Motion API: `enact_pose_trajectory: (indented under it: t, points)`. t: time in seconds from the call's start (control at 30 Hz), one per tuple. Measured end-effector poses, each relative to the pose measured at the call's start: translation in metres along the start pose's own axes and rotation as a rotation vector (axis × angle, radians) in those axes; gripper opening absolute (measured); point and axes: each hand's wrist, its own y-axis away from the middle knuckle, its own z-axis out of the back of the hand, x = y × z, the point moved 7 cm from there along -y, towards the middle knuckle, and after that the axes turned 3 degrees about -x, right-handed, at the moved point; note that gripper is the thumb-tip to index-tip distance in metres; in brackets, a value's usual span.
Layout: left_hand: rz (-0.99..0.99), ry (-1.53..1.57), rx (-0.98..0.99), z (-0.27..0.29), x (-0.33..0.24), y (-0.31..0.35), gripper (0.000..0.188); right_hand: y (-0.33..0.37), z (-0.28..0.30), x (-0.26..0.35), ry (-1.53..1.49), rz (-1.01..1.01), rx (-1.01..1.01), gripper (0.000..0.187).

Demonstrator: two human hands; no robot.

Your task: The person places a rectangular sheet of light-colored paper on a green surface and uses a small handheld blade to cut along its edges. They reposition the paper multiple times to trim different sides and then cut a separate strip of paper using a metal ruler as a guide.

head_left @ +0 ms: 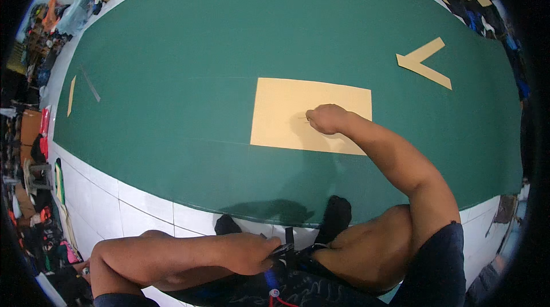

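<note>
A tan rectangular sheet (pixel 281 112), like card or foam, lies flat on a large green mat (pixel 172 112). Over its right half, my right hand (pixel 326 119) is closed in a pinch. A thin pale line shows by its fingertips, too small to name, and the hand's shadow falls on the sheet. Close to my lap, my left hand (pixel 255 254) is closed at the front of my dark clothing. Something dark and shiny shows at its fingers, but I cannot make out what it is.
To the far right lies a tan V-shaped piece (pixel 418 63). A narrow tan strip (pixel 71 96) and a clear strip (pixel 90 85) are at the left edge. White floor tiles (pixel 143 209) border the mat. Piled clutter (pixel 48 26) stands left; more lies far right.
</note>
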Motion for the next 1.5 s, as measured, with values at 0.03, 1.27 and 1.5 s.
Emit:
enact_pose_trajectory:
  t: [0.03,1.27,1.5]
  points:
    - [-0.002,0.005,0.000,-0.004,0.002,-0.002,0.044,-0.001,-0.003,-0.005,0.000,0.003,-0.021,0.035]
    - [0.811,-0.075,-1.384,0.172,0.119,0.215,0.055,-0.037,0.022,-0.161,0.006,-0.367,-0.433,0.063]
    - [0.793,0.274,-1.207,0.204,0.062,0.226,0.055,-0.033,0.033,-0.168,-0.019,-0.337,-0.067,0.085]
